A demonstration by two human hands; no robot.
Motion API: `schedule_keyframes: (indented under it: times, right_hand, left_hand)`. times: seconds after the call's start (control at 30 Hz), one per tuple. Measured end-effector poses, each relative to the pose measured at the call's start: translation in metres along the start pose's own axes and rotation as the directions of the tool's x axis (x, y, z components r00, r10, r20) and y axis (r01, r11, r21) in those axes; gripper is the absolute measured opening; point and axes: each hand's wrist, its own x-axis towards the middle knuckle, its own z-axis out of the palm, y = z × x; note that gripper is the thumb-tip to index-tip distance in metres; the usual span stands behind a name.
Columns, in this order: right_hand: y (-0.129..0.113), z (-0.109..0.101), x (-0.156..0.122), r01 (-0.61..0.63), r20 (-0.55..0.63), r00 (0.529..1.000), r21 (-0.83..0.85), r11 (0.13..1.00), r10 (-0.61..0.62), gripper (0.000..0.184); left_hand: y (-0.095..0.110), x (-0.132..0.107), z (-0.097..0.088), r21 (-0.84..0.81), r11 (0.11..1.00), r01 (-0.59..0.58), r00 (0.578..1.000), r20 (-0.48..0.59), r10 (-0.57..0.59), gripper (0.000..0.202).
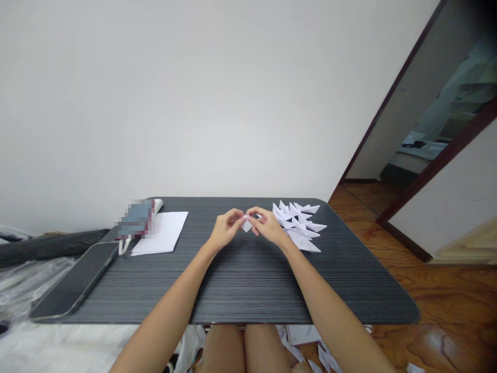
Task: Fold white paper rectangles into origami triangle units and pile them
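Note:
Over the far middle of a dark ribbed table (pixel 248 290), both my hands meet on one small folded piece of white paper (pixel 246 225). My left hand (pixel 225 229) pinches its left side with curled fingers. My right hand (pixel 267 224) pinches its right side the same way. Just right of my right hand lies a pile of several folded white paper triangles (pixel 301 225) on the table.
A flat white sheet (pixel 161 233) lies at the table's far left, with a blurred bluish object (pixel 136 218) beside it. A dark phone (pixel 75 282) rests on the left edge. Paper scraps (pixel 306 342) lie on the wooden floor below. An open doorway (pixel 427 145) is to the right.

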Motion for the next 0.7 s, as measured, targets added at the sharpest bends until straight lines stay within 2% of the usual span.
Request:
schedule_keyframes:
  times: [0.3, 0.47, 0.57, 0.7]
  right_hand:
    - [0.0013, -0.0002, 0.0011, -0.002, 0.012, 1.0, 0.015, 1.0, 0.002, 0.023]
    - [0.0013, -0.0007, 0.0017, 0.007, 0.008, 1.0, 0.01, 1.0, -0.007, 0.022]
    - [0.0016, -0.0003, 0.0017, 0.009, 0.002, 1.0, 0.019, 1.0, -0.009, 0.022]
    - [0.0022, 0.0007, 0.0018, 0.042, -0.019, 0.999, 0.043, 0.998, -0.041, 0.019]
  left_hand:
    - [0.0026, -0.0011, -0.0004, 0.152, 0.987, -0.051, 0.997, -0.048, 0.059, 0.022]
    - [0.0079, -0.0017, -0.0006, 0.166, 0.98, -0.108, 0.99, -0.074, 0.121, 0.02]
    - [0.009, -0.0009, -0.0008, 0.186, 0.968, -0.169, 0.974, -0.116, 0.193, 0.016]
    - [0.0071, 0.0007, 0.0003, 0.145, 0.97, -0.194, 0.956, -0.195, 0.22, 0.013]
